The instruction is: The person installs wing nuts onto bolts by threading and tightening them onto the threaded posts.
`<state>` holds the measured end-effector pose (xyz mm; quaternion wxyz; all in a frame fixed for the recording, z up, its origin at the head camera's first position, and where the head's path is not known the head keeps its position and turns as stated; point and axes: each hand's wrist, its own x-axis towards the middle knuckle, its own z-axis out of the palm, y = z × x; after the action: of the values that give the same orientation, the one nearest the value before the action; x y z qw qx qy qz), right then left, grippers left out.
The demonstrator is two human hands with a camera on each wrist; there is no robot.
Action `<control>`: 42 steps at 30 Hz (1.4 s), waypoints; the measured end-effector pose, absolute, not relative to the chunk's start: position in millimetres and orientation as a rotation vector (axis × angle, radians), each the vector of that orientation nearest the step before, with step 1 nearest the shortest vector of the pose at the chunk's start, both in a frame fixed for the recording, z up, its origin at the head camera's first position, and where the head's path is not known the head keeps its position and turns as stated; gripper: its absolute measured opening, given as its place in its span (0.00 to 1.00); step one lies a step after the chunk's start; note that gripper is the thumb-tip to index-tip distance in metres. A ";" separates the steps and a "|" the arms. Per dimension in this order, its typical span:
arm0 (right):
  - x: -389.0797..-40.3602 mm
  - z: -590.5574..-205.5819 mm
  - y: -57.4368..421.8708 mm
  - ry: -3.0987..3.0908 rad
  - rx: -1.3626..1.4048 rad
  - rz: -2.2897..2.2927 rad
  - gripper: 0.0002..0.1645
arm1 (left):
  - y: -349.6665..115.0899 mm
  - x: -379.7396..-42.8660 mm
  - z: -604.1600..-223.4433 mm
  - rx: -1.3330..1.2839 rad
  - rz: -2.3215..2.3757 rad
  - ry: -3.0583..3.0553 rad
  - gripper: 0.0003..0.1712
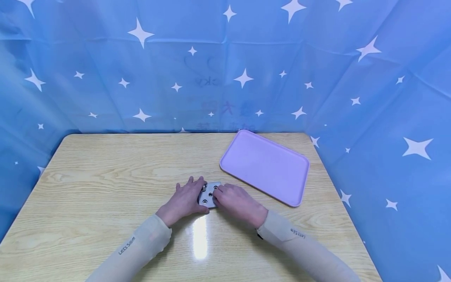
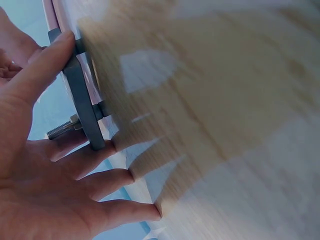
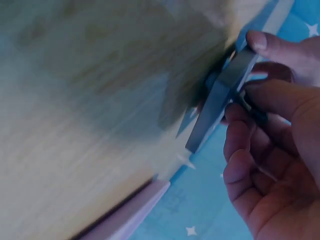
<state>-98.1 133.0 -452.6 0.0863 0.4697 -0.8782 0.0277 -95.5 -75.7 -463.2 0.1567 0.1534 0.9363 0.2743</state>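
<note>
A grey metal plate (image 1: 210, 189) with several round holes sits near the middle of the wooden table, between both hands. My left hand (image 1: 183, 199) holds it by its edges, the thumb on the near side and fingers on the far side. In the left wrist view a threaded bolt (image 2: 62, 129) with a nut stands out of the plate's top, and short dark pegs (image 2: 102, 108) show underneath. Over the plate's right part, my right hand (image 1: 239, 201) pinches a small dark part (image 3: 254, 110) against its top; the fingers hide most of that part.
Behind and to the right lies a shallow purple tray (image 1: 267, 168), turned at an angle. Blue star-patterned curtain (image 1: 158, 78) hangs along the back and sides of the wooden table (image 1: 105, 176).
</note>
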 end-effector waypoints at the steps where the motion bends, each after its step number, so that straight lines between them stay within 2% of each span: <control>1: -97.2 -452.7 132.7 -2.628 1.385 0.101 0.05 | -75.8 -95.5 -463.1 0.437 0.785 2.679 0.54; 8: -99.0 -446.9 140.5 -2.670 1.417 0.187 0.09 | -76.0 -94.6 -463.1 0.457 0.783 2.687 0.54; 14: -104.0 -435.2 154.1 -2.565 1.653 -0.001 0.22 | -76.8 -94.2 -462.3 0.447 0.783 2.680 0.54; 18: -105.0 -434.1 154.9 -2.512 1.688 -0.107 0.19 | -76.4 -94.9 -462.1 0.442 0.782 2.679 0.54; 28: -103.9 -445.2 145.5 -2.459 1.539 -0.099 0.06 | -74.5 -95.4 -461.9 0.437 0.779 2.678 0.54; 36: -100.2 -448.2 134.7 -2.581 1.435 -0.025 0.05 | -74.4 -95.2 -462.5 0.437 0.775 2.680 0.54; 42: -97.7 -451.6 133.1 -2.623 1.363 0.078 0.09 | -75.3 -94.2 -463.4 0.448 0.784 2.690 0.53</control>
<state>-97.7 133.1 -451.6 0.0919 0.4590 -0.8833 0.0262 -94.2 -75.3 -463.4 0.1514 0.1561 0.9370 0.2733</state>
